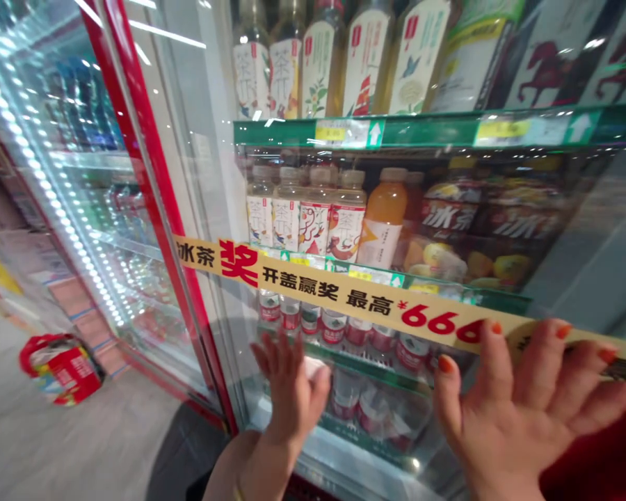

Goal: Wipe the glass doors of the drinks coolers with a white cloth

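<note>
I face a glass-door drinks fridge (209,209) with green shelf rails. My left hand (292,390) is open, fingers stretched up, palm flat near or against the glass low down, in front of the red-labelled water bottles (334,327). My right hand (522,410) is open too, fingers spread with orange nails, lying against the glass at the lower right, over the end of a yellow banner sticker (344,296) with black and red lettering. Neither hand holds anything.
Tea bottles (313,216) and an orange juice bottle (383,219) fill the middle shelf; taller bottles (365,62) stand above. A red door frame (156,202) separates a second lit fridge at left. A red shopping bag (62,369) sits on the grey floor.
</note>
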`<state>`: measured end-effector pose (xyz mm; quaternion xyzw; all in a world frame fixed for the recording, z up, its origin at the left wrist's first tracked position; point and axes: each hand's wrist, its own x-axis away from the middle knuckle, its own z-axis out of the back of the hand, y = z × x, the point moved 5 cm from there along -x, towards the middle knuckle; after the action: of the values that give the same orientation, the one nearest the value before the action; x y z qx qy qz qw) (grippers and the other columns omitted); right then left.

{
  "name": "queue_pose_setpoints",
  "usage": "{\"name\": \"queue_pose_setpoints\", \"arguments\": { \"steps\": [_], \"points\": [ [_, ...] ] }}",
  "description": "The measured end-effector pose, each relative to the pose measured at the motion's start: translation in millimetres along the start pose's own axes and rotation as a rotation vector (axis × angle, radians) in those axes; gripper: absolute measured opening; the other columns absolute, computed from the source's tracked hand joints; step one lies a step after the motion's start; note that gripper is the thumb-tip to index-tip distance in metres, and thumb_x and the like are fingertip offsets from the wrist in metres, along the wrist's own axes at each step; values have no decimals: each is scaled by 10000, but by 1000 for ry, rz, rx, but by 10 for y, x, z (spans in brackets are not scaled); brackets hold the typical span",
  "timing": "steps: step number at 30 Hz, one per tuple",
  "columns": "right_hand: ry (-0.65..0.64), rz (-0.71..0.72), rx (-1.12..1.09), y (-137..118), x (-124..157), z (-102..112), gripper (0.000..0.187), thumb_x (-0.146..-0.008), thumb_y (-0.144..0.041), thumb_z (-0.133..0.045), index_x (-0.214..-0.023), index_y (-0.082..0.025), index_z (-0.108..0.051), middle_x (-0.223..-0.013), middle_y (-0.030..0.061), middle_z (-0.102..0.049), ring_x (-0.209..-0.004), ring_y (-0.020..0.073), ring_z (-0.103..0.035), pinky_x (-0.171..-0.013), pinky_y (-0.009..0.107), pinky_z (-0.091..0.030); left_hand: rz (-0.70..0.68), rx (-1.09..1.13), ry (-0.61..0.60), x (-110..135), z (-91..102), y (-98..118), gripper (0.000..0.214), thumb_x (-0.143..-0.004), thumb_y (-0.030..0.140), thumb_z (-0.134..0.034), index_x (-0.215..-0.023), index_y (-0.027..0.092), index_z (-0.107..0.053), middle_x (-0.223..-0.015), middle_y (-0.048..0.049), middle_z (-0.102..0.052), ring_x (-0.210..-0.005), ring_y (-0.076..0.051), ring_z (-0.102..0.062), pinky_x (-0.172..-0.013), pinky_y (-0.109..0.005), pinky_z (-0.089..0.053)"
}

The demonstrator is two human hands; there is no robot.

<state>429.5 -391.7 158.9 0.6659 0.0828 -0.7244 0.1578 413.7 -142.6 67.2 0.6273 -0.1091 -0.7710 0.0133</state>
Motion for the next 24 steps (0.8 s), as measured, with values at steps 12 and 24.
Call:
{"name": "queue_pose_setpoints", "arguments": {
  "steps": [12,24],
  "points": [
    [-26,1,8,-21,-6,11,733,-1103,-504,-528,-1769,-305,-292,-1873,44,-159,-1737,417,-140,-1348,810,-151,-199,22,-128,-297,3,623,972,-1017,423,-651,-1801,295,-91,-1886,-2,2,-1753,-323,50,-1442,-583,58],
    [13,13,39,-47,8,-6,745,-1078,-415,-533,-1770,-300,-280,-1875,45,-167,-1747,365,-133,-1386,722,-143,9,80,20,-1064,-30,793,832,-1106,415,-464,-1799,239,-41,-1882,-87,-32,-1753,-317,55,-1419,-649,33]
  ]
}}
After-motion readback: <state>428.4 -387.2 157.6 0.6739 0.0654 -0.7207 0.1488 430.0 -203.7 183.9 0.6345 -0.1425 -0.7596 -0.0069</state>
